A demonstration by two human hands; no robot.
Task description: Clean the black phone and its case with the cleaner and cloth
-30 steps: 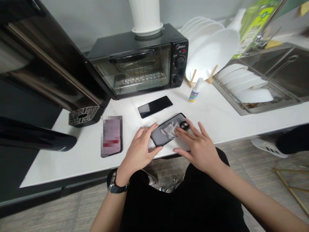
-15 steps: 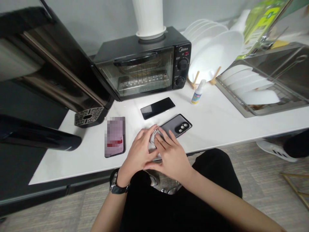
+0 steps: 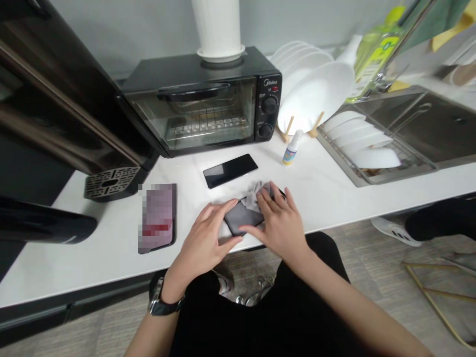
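Observation:
A dark grey phone case (image 3: 241, 218) lies flat on the white counter (image 3: 323, 203). My left hand (image 3: 208, 233) braces its left end between thumb and fingers. Under the fingers of my right hand (image 3: 280, 225) is a crumpled light grey tissue or cloth (image 3: 253, 196), pressed onto the right part of the case. This hand and the tissue hide the camera end. Just behind lies a black phone (image 3: 230, 170), screen up. Left of my left hand rests another phone (image 3: 172, 215), its surface mostly blurred by pixels.
Behind stand a black toaster oven (image 3: 201, 116) with a white pot (image 3: 219, 29) on top and a drinks machine (image 3: 111, 182) at left. A small spray bottle (image 3: 291, 148), racked plates (image 3: 316, 94) and a sink (image 3: 427, 131) are to the right. A person's shoe (image 3: 396, 232) shows on the floor.
My right hand has moved right along the case with the tissue, covering the camera end. The left hand now sits at the case's left end. The view has shifted slightly.

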